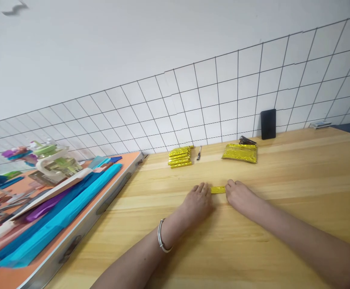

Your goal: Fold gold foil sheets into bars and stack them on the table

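Note:
On the wooden table a narrow strip of shiny gold foil lies flat between my two hands. My left hand, below a silver bangle, has its fingers closed over the strip's left end. At the other end my right hand grips the foil with curled fingers. Both ends of the strip are hidden under the fingers. Farther back sits a stack of rolled or folded gold foil pieces, with a pen-like tool beside it. A flat gold foil pack lies to the right.
A black stapler-like object rests behind the foil pack. Against the white grid wall leans a black rectangular object. On the left, an orange-topped surface holds blue tissue paper rolls, scissors and a green-lidded container.

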`<state>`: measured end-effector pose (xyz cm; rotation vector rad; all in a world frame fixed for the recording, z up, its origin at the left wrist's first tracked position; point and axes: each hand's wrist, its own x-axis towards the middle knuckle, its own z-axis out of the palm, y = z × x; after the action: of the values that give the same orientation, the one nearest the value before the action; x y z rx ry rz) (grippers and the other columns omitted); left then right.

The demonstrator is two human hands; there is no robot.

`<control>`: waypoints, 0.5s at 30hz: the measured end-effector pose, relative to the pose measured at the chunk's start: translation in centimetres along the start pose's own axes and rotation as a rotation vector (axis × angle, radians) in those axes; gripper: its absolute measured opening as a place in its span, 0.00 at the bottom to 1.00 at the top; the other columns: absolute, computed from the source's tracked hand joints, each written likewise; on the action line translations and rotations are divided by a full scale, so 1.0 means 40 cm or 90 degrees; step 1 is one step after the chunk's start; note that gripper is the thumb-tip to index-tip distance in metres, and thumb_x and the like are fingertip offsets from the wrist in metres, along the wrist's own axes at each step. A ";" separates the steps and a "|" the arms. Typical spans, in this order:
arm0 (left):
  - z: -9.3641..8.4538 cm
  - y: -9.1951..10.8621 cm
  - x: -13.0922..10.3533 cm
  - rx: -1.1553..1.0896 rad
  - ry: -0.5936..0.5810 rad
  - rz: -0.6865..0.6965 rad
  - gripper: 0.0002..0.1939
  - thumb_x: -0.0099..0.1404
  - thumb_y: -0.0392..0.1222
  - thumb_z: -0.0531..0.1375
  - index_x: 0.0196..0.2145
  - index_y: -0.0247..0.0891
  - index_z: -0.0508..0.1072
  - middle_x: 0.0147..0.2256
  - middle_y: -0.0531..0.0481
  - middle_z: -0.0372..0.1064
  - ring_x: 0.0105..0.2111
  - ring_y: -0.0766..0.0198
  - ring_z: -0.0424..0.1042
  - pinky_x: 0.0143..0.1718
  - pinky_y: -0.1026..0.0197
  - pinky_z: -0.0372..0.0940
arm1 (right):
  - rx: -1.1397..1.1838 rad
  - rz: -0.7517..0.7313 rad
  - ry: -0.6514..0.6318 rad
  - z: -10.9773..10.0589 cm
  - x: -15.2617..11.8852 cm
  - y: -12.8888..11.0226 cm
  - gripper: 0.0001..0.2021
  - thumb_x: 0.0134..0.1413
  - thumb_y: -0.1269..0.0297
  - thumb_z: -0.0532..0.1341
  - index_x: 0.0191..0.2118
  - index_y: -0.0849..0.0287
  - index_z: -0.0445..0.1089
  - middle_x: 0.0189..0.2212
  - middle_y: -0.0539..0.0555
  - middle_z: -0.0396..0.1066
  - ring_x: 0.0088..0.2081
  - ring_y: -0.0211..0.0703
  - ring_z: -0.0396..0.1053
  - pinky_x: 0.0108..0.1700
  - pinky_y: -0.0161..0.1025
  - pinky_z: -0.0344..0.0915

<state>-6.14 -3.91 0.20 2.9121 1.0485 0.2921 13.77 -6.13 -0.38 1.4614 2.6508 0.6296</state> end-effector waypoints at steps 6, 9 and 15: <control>0.024 0.016 0.004 -0.095 -0.027 0.068 0.38 0.64 0.59 0.47 0.60 0.24 0.52 0.61 0.30 0.45 0.62 0.46 0.41 0.60 0.48 0.41 | 0.180 0.066 -0.012 0.007 0.008 -0.005 0.07 0.43 0.78 0.58 0.25 0.63 0.72 0.29 0.66 0.70 0.40 0.56 0.61 0.37 0.46 0.57; 0.021 0.014 0.002 -0.116 -0.015 0.073 0.39 0.62 0.60 0.48 0.60 0.25 0.51 0.61 0.30 0.44 0.63 0.46 0.40 0.60 0.48 0.41 | 0.259 0.080 0.015 -0.004 0.005 0.009 0.08 0.46 0.78 0.57 0.27 0.65 0.73 0.31 0.67 0.71 0.42 0.55 0.63 0.42 0.47 0.57; 0.017 0.012 0.011 -0.178 0.014 0.094 0.34 0.63 0.55 0.51 0.60 0.29 0.53 0.61 0.34 0.47 0.62 0.49 0.43 0.61 0.50 0.40 | 0.585 0.116 0.098 -0.014 0.069 0.007 0.17 0.59 0.58 0.50 0.47 0.61 0.69 0.46 0.59 0.70 0.48 0.47 0.65 0.51 0.44 0.58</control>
<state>-5.37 -3.96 -0.35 2.7396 0.7282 0.4376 12.34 -3.94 0.63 1.8797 3.1095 -0.6147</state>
